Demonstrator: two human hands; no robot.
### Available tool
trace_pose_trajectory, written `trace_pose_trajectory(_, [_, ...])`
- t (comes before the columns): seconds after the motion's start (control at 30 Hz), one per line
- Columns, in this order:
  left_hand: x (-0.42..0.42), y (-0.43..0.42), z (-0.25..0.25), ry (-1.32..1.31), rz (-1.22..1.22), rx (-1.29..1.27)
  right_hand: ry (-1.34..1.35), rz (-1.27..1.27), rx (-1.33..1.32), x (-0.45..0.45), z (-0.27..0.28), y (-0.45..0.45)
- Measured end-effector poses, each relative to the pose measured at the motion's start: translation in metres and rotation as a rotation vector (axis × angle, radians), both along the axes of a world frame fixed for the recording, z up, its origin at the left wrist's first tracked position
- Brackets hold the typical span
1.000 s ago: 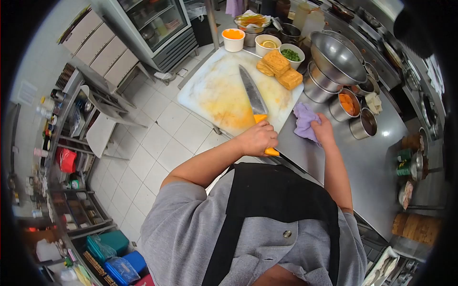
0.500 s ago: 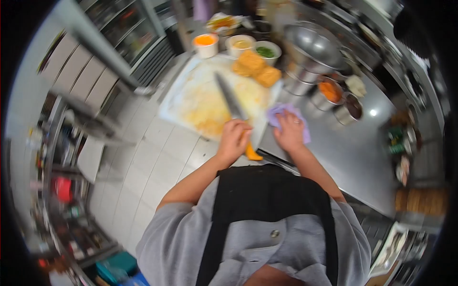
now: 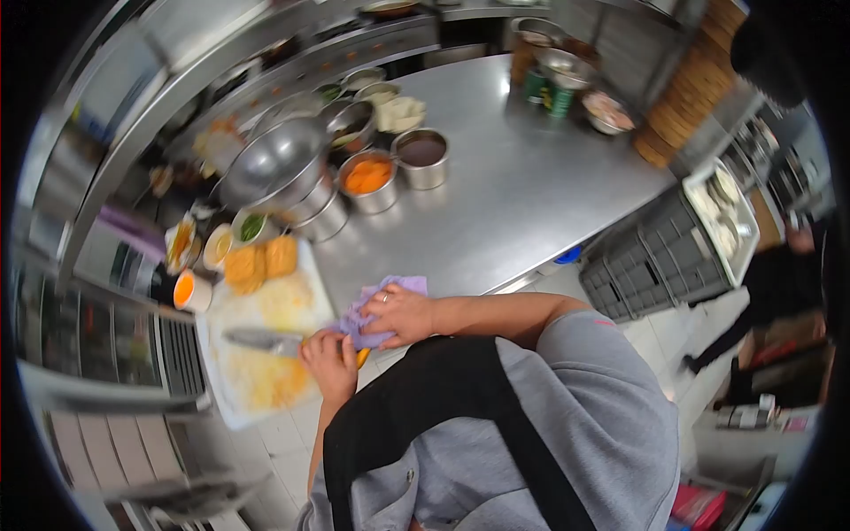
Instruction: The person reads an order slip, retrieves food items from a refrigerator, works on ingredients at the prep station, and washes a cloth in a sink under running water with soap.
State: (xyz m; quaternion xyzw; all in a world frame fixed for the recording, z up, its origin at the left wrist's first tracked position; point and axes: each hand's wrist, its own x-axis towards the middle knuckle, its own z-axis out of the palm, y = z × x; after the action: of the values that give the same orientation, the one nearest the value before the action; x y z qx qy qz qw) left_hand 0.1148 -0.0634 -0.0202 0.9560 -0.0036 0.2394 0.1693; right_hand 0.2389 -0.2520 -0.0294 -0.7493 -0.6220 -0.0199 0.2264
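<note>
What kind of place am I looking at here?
Most likely a restaurant or other commercial kitchen. It has a long metal counter, a metal pot of orange food, and a large knife held over a stained cutting board.

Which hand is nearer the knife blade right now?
Left. The left hand grips the yellow handle, just behind the blade; the right hand is on the purple cloth, farther from the blade.
</note>
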Motion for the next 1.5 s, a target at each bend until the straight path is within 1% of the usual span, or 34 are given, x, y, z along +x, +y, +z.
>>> trace_pose_trajectory(0.03, [0.006,0.000,-0.001,0.006,0.111,-0.001,-0.007,-0.048,0.007,0.002,-0.003,-0.011])
trace_pose_trajectory(0.07, [0.012,0.002,-0.002,0.000,0.067,0.006,0.008,-0.109,0.059,0.005,-0.007,-0.023])
trace_pose_trajectory(0.1, [0.018,0.007,-0.006,-0.001,0.145,0.017,0.020,-0.166,0.112,0.009,-0.010,-0.035])
trace_pose_trajectory(0.13, [0.024,0.012,-0.010,-0.003,0.227,0.027,-0.006,-0.285,0.061,0.014,-0.008,-0.053])
trace_pose_trajectory(0.17, [0.030,0.019,-0.014,-0.008,0.193,0.028,-0.011,-0.319,0.064,0.021,-0.008,-0.075])
trace_pose_trajectory(0.23, [0.042,0.033,-0.022,-0.097,0.181,0.098,-0.138,-0.728,0.029,0.037,-0.006,-0.127])
trace_pose_trajectory(0.27, [0.047,0.038,-0.024,-0.103,0.153,0.095,-0.075,-0.872,-0.025,0.045,-0.001,-0.157])
trace_pose_trajectory(0.3, [0.052,0.041,-0.024,-0.092,0.178,0.089,-0.008,-1.017,-0.078,0.053,0.004,-0.189])
trace_pose_trajectory(0.33, [0.058,0.042,-0.025,-0.079,0.203,0.083,-0.026,-1.165,-0.129,0.061,0.006,-0.220])
trace_pose_trajectory(0.37, [0.063,0.042,-0.025,-0.081,0.175,0.078,-0.042,-1.311,-0.183,0.068,0.005,-0.250])
trace_pose_trajectory(0.43, [0.073,0.041,-0.025,-0.094,0.296,0.080,-0.058,-1.514,-0.164,0.081,0.000,-0.307])
trace_pose_trajectory(0.47, [0.076,0.042,-0.022,-0.013,0.308,0.043,-0.062,-1.521,-0.167,0.086,-0.001,-0.330])
trace_pose_trajectory(0.53, [0.087,0.049,-0.023,-0.057,0.287,0.028,0.035,-1.764,-0.199,0.099,0.004,-0.365])
trace_pose_trajectory(0.57, [0.091,0.049,-0.023,-0.099,0.265,0.020,0.082,-1.830,-0.244,0.105,0.007,-0.379])
trace_pose_trajectory(0.6, [0.094,0.045,-0.017,-0.046,0.305,-0.012,0.107,-1.872,-0.246,0.111,0.008,-0.390])
trace_pose_trajectory(0.63, [0.096,0.041,-0.013,-0.055,0.324,-0.015,0.132,-1.911,-0.248,0.118,0.009,-0.401])
trace_pose_trajectory(0.7, [0.099,0.031,-0.006,-0.150,0.245,-0.070,0.196,-1.971,-0.242,0.135,0.011,-0.415])
trace_pose_trajectory(0.73, [0.095,0.024,0.000,-0.161,0.267,-0.068,0.233,-1.990,-0.260,0.144,0.014,-0.418])
trace_pose_trajectory(0.8, [0.086,0.009,0.009,-0.150,0.422,0.192,0.264,-2.002,-0.276,0.158,0.021,-0.418])
trace_pose_trajectory(0.83, [0.081,0.011,0.005,-0.155,0.442,0.195,0.271,-2.004,-0.283,0.163,0.024,-0.417])
trace_pose_trajectory(0.9, [0.057,0.019,-0.017,-0.043,0.739,0.161,0.248,-1.974,-0.284,0.174,0.023,-0.417])
trace_pose_trajectory(0.93, [0.046,0.019,-0.023,-0.045,0.757,0.165,0.231,-1.964,-0.292,0.178,0.022,-0.418])
trace_pose_trajectory(1.0, [0.027,0.010,-0.030,0.410,0.942,0.002,0.210,-1.949,-0.290,0.183,0.019,-0.417])
trace_pose_trajectory(1.03, [0.021,0.004,-0.030,0.410,0.958,0.002,0.187,-1.951,-0.293,0.184,0.019,-0.417])
trace_pose_trajectory(1.1, [0.009,-0.012,-0.028,0.515,0.623,0.013,0.174,-1.927,-0.292,0.185,0.017,-0.417])
trace_pose_trajectory(1.13, [0.009,-0.021,-0.028,0.525,0.584,0.083,0.164,-1.937,-0.294,0.185,0.015,-0.418])
trace_pose_trajectory(1.17, [0.009,-0.027,-0.029,0.525,0.606,0.076,0.150,-1.945,-0.296,0.187,0.014,-0.418])
trace_pose_trajectory(1.23, [0.009,-0.036,-0.035,0.412,0.522,0.092,0.123,-1.916,-0.278,0.186,0.014,-0.415])
trace_pose_trajectory(1.27, [0.010,-0.040,-0.035,0.382,0.520,0.156,0.135,-1.927,-0.278,0.186,0.018,-0.413])
trace_pose_trajectory(1.3, [0.010,-0.041,-0.031,0.375,0.539,0.152,0.148,-1.942,-0.278,0.185,0.020,-0.412])
trace_pose_trajectory(1.37, [0.010,-0.039,-0.020,0.367,0.495,0.060,0.116,-1.927,-0.269,0.183,0.019,-0.413])
trace_pose_trajectory(1.4, [0.010,-0.033,-0.024,0.283,0.541,0.129,0.122,-1.936,-0.282,0.183,0.019,-0.413])
trace_pose_trajectory(1.43, [0.011,-0.024,-0.027,0.278,0.566,0.122,0.124,-1.936,-0.293,0.183,0.020,-0.412])
trace_pose_trajectory(1.5, [0.006,-0.007,-0.028,0.222,0.490,0.040,0.095,-1.939,-0.277,0.185,0.011,-0.416])
